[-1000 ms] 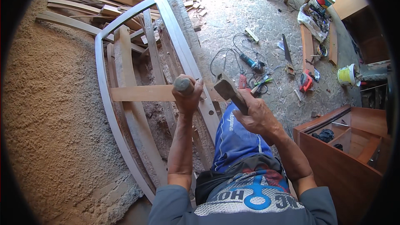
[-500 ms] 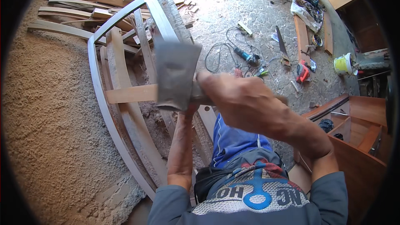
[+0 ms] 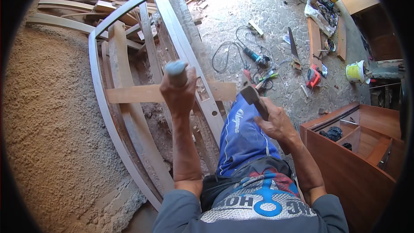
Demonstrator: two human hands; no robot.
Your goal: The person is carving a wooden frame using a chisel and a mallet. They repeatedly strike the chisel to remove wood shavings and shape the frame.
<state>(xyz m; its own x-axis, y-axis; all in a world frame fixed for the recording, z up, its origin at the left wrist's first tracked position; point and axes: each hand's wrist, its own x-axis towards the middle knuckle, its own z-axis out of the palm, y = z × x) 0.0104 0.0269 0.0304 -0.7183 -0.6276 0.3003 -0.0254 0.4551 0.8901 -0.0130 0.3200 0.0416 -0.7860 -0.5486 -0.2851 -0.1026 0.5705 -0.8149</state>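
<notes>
My left hand (image 3: 174,92) is wrapped round an upright chisel-like tool, whose round grey handle end (image 3: 177,70) faces up. Its lower part is hidden by the hand. It stands over the wooden frame (image 3: 172,21), beside a rail with small rectangular cut-outs (image 3: 202,90) and a round hole. Under this hand a flat wooden board (image 3: 138,94) lies across the frame. My right hand (image 3: 276,123) grips a hatchet (image 3: 254,98) by its handle, with the dark head above my blue-clad leg, apart from the chisel.
Curved wood pieces (image 3: 69,0) are piled at the far left beside a sawdust heap (image 3: 51,112). On the floor lie an angle grinder (image 3: 256,58) with its cord, a handsaw (image 3: 294,49) and a red power tool (image 3: 313,77). A wooden cabinet (image 3: 345,177) stands at the right.
My right hand has drawn the hatchet back to the right and down, away from over the left hand. The chisel handle and left hand are now uncovered.
</notes>
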